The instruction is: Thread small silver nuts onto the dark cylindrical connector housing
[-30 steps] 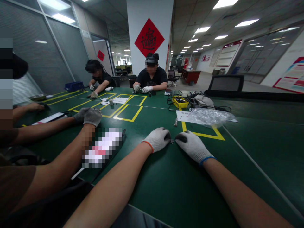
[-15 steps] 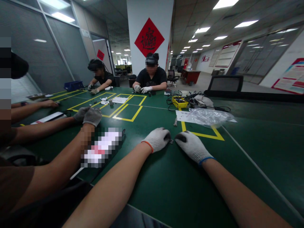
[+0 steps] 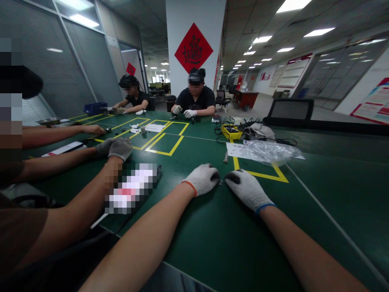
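Small metal pieces (image 3: pixel 221 183) lie on the green table (image 3: pixel 212 243) between my two gloved hands. My left hand (image 3: pixel 203 179), in a white glove with an orange cuff, rests just left of them, its fingers curled together; whatever is in them is hidden. On the right of the pieces is my right hand (image 3: pixel 247 188), in a white glove with a blue cuff, fingers closed and pointing at them; its fingertips are too dark to show what they hold. A small grey cylindrical object (image 3: pixel 225 156) lies beyond my hands.
Behind my right hand are a plastic bag (image 3: pixel 269 152) on white paper, yellow tape (image 3: pixel 267 177), and a yellow box (image 3: pixel 231 132) among black cables. At left, a co-worker's gloved hands (image 3: pixel 120 149) are near a blurred white object (image 3: pixel 132 190). Two people sit opposite.
My hands stay almost in place around the metal pieces. At the far left, a co-worker's bare hand has moved right over the table. The view has shifted slightly.
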Demonstrator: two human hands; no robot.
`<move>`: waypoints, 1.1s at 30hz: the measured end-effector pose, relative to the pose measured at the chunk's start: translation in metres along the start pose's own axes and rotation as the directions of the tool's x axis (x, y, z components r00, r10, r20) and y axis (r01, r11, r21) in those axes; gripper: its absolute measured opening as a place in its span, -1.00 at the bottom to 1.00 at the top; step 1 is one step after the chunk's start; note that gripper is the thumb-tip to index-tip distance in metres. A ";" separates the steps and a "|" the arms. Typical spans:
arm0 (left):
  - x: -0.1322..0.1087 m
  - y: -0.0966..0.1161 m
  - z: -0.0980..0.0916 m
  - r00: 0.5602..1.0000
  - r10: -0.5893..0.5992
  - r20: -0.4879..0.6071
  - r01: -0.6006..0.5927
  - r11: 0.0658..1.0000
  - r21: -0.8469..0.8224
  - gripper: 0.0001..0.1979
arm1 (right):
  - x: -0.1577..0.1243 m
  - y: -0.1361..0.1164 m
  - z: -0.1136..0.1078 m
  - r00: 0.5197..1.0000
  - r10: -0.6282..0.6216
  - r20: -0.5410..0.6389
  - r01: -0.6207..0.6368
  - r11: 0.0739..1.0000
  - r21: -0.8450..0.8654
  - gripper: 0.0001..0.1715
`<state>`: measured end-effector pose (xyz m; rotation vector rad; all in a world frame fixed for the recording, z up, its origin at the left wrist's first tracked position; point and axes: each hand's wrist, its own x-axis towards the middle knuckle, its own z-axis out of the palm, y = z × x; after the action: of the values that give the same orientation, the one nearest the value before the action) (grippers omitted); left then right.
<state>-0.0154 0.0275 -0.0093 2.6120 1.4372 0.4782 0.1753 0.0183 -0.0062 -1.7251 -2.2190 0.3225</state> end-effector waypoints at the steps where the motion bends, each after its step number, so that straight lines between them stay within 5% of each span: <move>1: 0.000 0.000 0.000 1.000 0.000 0.000 0.000 1.000 -0.001 -0.77 | 0.000 0.000 0.000 1.000 0.004 -0.002 -0.004 1.000 0.001 -0.71; 9: -0.001 0.003 0.000 1.000 -0.031 -0.007 0.031 1.000 0.000 -0.74 | 0.000 0.001 0.000 1.000 -0.004 -0.008 0.004 1.000 -0.001 -0.73; 12: -0.002 0.000 -0.007 0.978 -0.154 -0.140 0.162 0.986 0.045 -0.72 | 0.001 0.001 0.002 0.999 0.002 -0.033 -0.001 1.000 0.018 -0.72; 14: -0.002 -0.008 -0.015 0.885 -0.329 -0.329 0.352 0.936 0.012 -0.74 | 0.002 0.002 0.002 0.998 0.018 -0.058 -0.015 0.998 0.054 -0.71; 18: -0.005 -0.036 -0.030 0.496 -0.641 -0.585 0.634 0.728 -0.261 -0.73 | 0.005 0.004 0.003 0.993 0.083 -0.086 -0.073 0.991 0.109 -0.69; 20: -0.007 -0.050 -0.032 0.393 -0.697 -0.600 0.660 0.668 -0.344 -0.68 | 0.006 0.005 0.002 0.993 0.083 -0.086 -0.072 0.989 0.127 -0.69; 22: -0.007 -0.060 -0.029 0.341 -0.750 -0.567 0.670 0.617 -0.412 -0.62 | 0.005 0.005 0.003 0.992 0.077 -0.096 -0.063 0.988 0.141 -0.69; 26: -0.005 -0.067 -0.021 0.304 -0.805 -0.510 0.668 0.561 -0.489 -0.54 | 0.003 0.004 0.004 0.989 0.084 -0.124 -0.064 0.985 0.159 -0.71; 33: -0.001 -0.070 -0.014 0.383 -0.768 -0.513 0.630 0.623 -0.462 -0.55 | 0.002 -0.007 0.005 0.990 0.046 -0.131 -0.030 0.992 0.123 -0.59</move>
<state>-0.0762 0.0638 -0.0143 1.3865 2.3592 1.4214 0.1667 0.0185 -0.0083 -1.6757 -2.0317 0.3333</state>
